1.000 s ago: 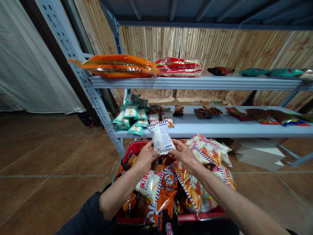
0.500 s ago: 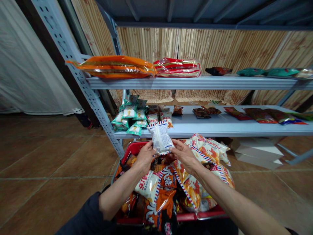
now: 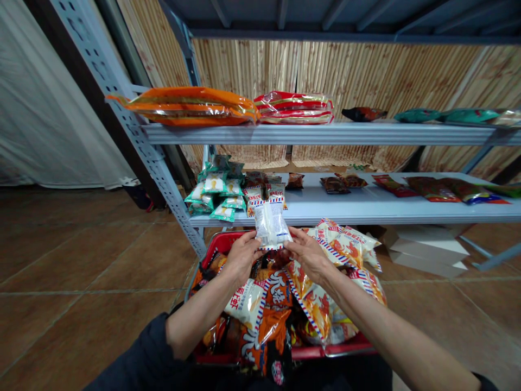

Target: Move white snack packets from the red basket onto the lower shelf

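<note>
Facing shelf edge (image 3: 407, 218): white packet (image 3: 272, 225)

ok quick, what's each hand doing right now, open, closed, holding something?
Left hand: closed, holding one side of the small snack bag.
Right hand: closed, holding the other side of that same bag.

Lower shelf (image 3: 313, 203), piled green packets (image 3: 215, 183) atop

We were in some kind of snack shop or its stockroom, couldn't tell which: a metal rack (image 3: 325, 134) with packets (image 3: 215, 183) piled by kind, a red basket (image 3: 305, 353) heaped with snack bags (image 3: 246, 305), plus brown tile floor (image 3: 49, 320) underneath.
</note>
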`<action>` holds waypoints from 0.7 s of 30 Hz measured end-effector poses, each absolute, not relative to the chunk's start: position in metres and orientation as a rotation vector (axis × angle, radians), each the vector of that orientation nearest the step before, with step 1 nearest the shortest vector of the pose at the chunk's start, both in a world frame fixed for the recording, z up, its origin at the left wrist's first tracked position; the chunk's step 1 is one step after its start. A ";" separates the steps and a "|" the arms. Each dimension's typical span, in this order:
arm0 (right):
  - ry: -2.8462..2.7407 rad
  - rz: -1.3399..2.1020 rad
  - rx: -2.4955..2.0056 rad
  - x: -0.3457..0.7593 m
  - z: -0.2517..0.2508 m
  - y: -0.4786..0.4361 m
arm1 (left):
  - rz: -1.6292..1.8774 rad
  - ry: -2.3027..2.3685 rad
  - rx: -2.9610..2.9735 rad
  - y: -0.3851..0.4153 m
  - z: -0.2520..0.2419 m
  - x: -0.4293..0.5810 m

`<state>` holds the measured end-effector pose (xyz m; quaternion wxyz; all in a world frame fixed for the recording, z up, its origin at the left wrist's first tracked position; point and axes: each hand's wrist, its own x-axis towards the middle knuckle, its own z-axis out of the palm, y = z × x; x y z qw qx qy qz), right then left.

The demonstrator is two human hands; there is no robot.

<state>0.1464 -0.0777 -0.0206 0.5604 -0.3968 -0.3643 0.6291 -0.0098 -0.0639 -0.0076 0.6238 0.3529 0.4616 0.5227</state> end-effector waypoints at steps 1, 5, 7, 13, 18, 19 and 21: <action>-0.859 1.477 -0.940 0.147 -0.020 -0.078 | 1.198 1.057 0.817 -0.064 -0.008 -0.010; -0.883 1.452 -0.944 0.147 -0.019 -0.079 | 1.193 1.051 0.841 -0.063 -0.009 -0.010; -0.894 1.445 -0.939 0.147 -0.020 -0.080 | 1.182 1.051 0.843 -0.064 -0.009 -0.010; -0.898 1.415 -0.943 0.149 -0.022 -0.076 | 1.164 1.111 0.922 -0.065 -0.009 -0.009; -0.876 1.358 -0.953 0.150 -0.020 -0.071 | 1.384 1.286 1.157 -0.061 -0.007 -0.011; -0.869 1.345 -0.957 0.150 -0.019 -0.070 | 1.426 1.286 1.220 -0.060 -0.007 -0.011; -0.865 1.326 -0.963 0.149 -0.019 -0.070 | 1.433 1.245 1.328 -0.060 -0.008 -0.010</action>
